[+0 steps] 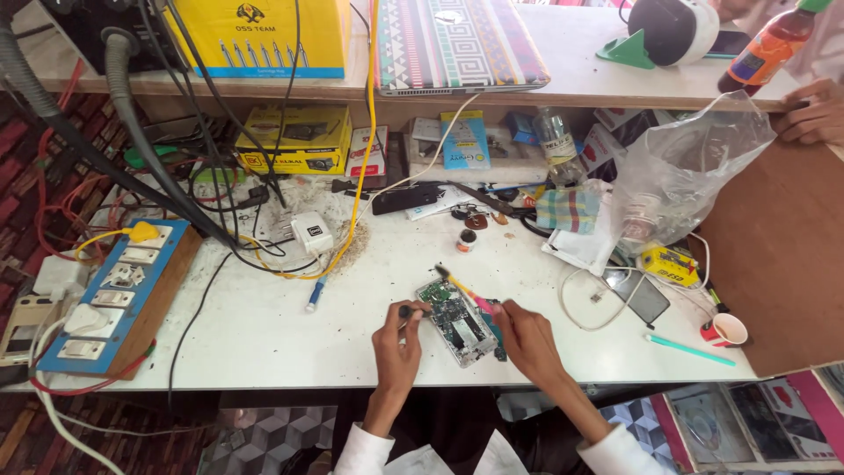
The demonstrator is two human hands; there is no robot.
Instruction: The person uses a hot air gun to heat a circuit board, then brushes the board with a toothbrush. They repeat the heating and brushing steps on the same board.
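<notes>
Opened phone [459,321] flat on tabletop [264,334]: light, rigid, fragile exposed board; grip by edges. Left hand [397,339] pinching small dark tool [407,311]; right hand [526,339] closed around yellow-pink brush [462,286]

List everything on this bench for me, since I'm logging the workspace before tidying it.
opened phone: one, green circuit board, front centre of table
brush: one, yellow and pink, over phone
switchboard: one, blue, left
charger: one, white, centre-left
yellow boxes: two, back shelf
laptop: one, patterned, upper shelf
plastic bag: one, clear, right
bottle: one, orange, top right
cup: one, red, right
left hand: holds dark tool
right hand: holds brush
</notes>
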